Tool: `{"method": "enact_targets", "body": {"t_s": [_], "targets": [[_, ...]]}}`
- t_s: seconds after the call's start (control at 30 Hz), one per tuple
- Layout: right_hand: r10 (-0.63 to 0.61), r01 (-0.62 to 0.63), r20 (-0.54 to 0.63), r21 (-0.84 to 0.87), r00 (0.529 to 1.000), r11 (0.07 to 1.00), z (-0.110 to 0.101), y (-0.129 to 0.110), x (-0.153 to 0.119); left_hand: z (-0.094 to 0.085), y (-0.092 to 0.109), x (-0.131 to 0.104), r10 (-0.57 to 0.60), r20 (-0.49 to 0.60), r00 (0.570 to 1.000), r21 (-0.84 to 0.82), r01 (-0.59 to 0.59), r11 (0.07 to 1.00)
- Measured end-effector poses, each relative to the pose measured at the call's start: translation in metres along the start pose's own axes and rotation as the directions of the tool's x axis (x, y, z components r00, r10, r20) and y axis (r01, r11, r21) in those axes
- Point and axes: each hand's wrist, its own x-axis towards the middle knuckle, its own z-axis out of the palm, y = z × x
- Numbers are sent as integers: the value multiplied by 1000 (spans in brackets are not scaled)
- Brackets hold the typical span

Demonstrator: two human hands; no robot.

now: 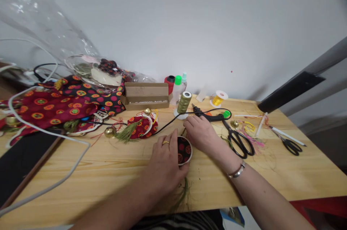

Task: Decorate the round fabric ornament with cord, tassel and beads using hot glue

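Your left hand (165,163) lay curled over a round fabric-covered disc (184,149) near the front of the desk (271,172), fingers closed on its near edge, while your right hand (202,133) pressed flat and loosely open on the disc's far side. A green tassel (184,192) trailed from beneath your left hand toward the desk's edge. Just beyond your right hand lay a glue gun (208,115), its black cord (168,123) running past the disc, with an olive thread spool (184,102) standing just behind.

The risk was close at hand: the glue gun's tip pointed toward your right fingers, and a slight reach back could have met hot metal or snagged the cord and dragged the gun across the work. Black scissors (238,139) rested just beside your right wrist, near enough for a forearm sweep to knock them. The tassel's loose strands, hanging by the edge, could have caught under your left arm and pulled the disc out of line. Whether glue was wet on the disc could not be told.
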Motion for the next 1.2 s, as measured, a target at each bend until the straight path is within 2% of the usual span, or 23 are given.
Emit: {"method": "enact_targets", "body": {"t_s": [0.13,0.27,0.47,0.6,0.8,0.9,1.2], "targets": [[102,-97,-82,69,991,993,4,4,4,-1,-1,0,-40,15,999,9,40,999],[229,-188,-162,231,960,955,8,8,8,-4,-1,1,-79,49,996,19,78,997],[353,-234,-241,412,904,881,10,13,6,-3,1,3,-79,68,995,0,79,997],[330,-210,-199,458,923,864,5,-1,-13,-7,-4,-1,-90,68,994,-45,94,995],[240,-153,-104,520,965,841,-6,-25,-54,-24,-39,-15,2,-60,998,-159,-12,987],[191,-113,-87,549,978,828,-5,-29,-65,-28,-50,-16,46,-64,997,-181,-57,982],[185,-142,-29,525,982,839,9,-35,-67,-15,-42,-11,3,-19,1000,-203,-6,979]]}}
